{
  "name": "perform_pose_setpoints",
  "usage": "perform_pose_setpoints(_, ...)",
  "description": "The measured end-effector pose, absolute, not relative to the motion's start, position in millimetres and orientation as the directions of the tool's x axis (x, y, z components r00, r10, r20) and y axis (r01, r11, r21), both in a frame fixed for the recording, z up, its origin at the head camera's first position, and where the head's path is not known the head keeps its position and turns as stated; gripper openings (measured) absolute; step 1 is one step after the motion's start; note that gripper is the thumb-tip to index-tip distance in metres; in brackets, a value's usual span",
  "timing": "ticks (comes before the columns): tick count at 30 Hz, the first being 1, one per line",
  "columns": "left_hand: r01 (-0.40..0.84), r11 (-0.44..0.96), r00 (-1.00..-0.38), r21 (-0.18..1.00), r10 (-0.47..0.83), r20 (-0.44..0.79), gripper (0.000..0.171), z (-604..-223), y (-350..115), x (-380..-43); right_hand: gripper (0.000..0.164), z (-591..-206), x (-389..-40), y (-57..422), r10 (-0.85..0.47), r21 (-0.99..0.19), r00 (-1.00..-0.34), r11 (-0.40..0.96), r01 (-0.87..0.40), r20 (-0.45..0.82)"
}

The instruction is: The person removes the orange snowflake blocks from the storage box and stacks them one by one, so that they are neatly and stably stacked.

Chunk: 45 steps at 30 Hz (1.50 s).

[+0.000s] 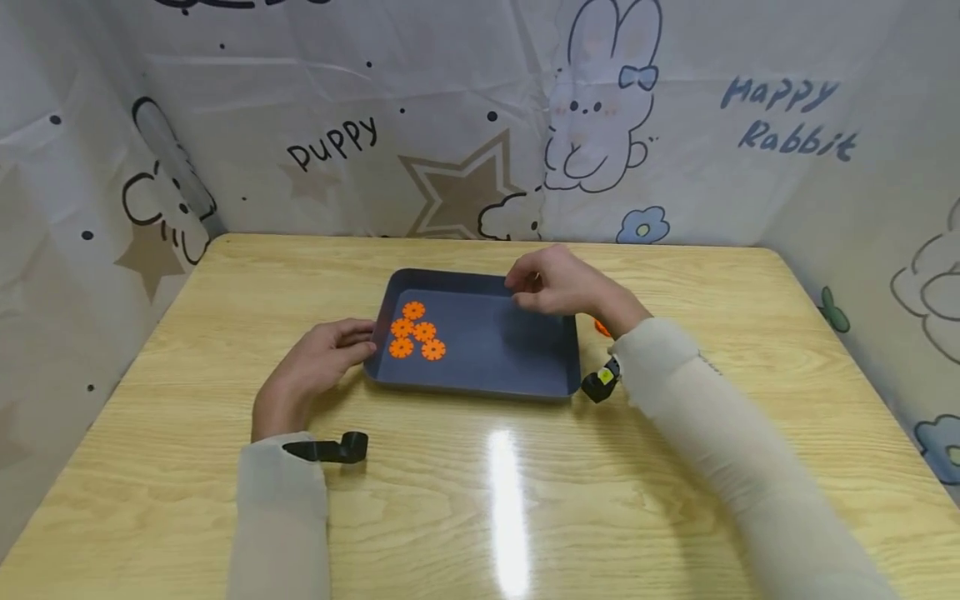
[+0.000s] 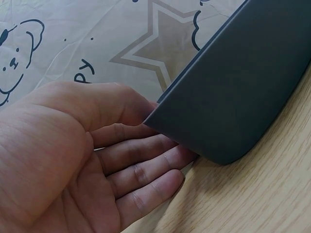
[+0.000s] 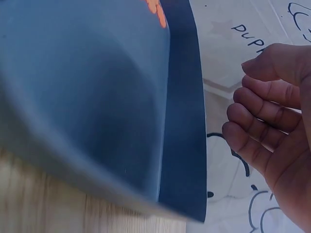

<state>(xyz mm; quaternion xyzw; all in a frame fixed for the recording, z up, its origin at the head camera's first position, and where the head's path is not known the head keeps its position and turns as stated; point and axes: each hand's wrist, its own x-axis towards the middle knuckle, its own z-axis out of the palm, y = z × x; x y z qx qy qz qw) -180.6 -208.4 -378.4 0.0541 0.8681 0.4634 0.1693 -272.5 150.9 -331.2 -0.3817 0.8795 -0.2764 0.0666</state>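
Observation:
A dark grey rectangular tray (image 1: 480, 387) lies on the wooden table. Five small orange notched discs (image 1: 424, 332) sit in its left part. My left hand (image 1: 318, 358) holds the tray's left side. In the left wrist view the thumb (image 2: 121, 104) comes over the tray wall (image 2: 223, 107), while the other fingers (image 2: 146, 170) reach along its outer side, their tips partly hidden. Above the far right part of the tray, my right hand (image 1: 558, 283) hovers with loosely bent fingers (image 3: 260, 116) and nothing between them. One more orange piece (image 1: 603, 327) shows beside the right wrist, mostly hidden.
The light wooden table (image 1: 420, 500) reaches back to a white printed cloth (image 1: 450, 100) hung behind and at both sides. Each wrist carries a small black camera mount (image 1: 352, 447). A bright reflection crosses the tabletop in front of the tray.

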Motion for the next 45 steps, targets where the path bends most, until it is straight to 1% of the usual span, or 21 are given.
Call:
perform_pose_setpoints(5, -0.080, 0.559, -0.938, 0.825, 0.239, -0.253, 0.044, -379.0, -210.4, -179.0, 0.018, -332.8, -272.9, 139.8, -0.721, -0.542, -0.686, 0.539, -0.645, 0.099)
perform_pose_setpoints(18, -0.059, 0.565, -0.942, 0.823, 0.242, -0.233, 0.044, -381.1, -210.0, -179.8, 0.017, -328.1, -276.8, 119.0, -0.754, -0.517, -0.650, 0.521, -0.679, 0.095)
perform_pose_setpoints(24, -0.057, 0.558, -0.943, 0.828, 0.243, -0.228, 0.044, -381.2, -209.7, -180.3, 0.019, -330.9, -281.8, 107.5, -0.775, -0.515, -0.623, 0.494, -0.700, 0.104)
perform_pose_setpoints(29, -0.059, 0.565, -0.942, 0.823, 0.242, -0.233, 0.044, -381.5, -209.5, -180.3, 0.018, -334.5, -284.4, 98.4, -0.793, -0.515, -0.603, 0.484, -0.708, 0.084)
perform_pose_setpoints(37, -0.052, 0.572, -0.943, 0.819, 0.242, -0.229, 0.044, -381.5, -210.7, -180.9, 0.024, -336.4, -286.0, 82.6, -0.829, -0.531, -0.558, 0.457, -0.713, 0.035)
perform_pose_setpoints(41, -0.048, 0.575, -0.946, 0.816, 0.235, -0.222, 0.042, -381.8, -210.8, -180.8, 0.025, -339.0, -287.4, 75.5, -0.854, -0.533, -0.520, 0.431, -0.728, 0.020)
perform_pose_setpoints(45, -0.053, 0.558, -0.947, 0.828, 0.234, -0.218, 0.042, -382.8, -210.0, -179.8, 0.025, -341.5, -288.1, 71.0, -0.868, -0.545, -0.497, 0.414, -0.729, 0.005)
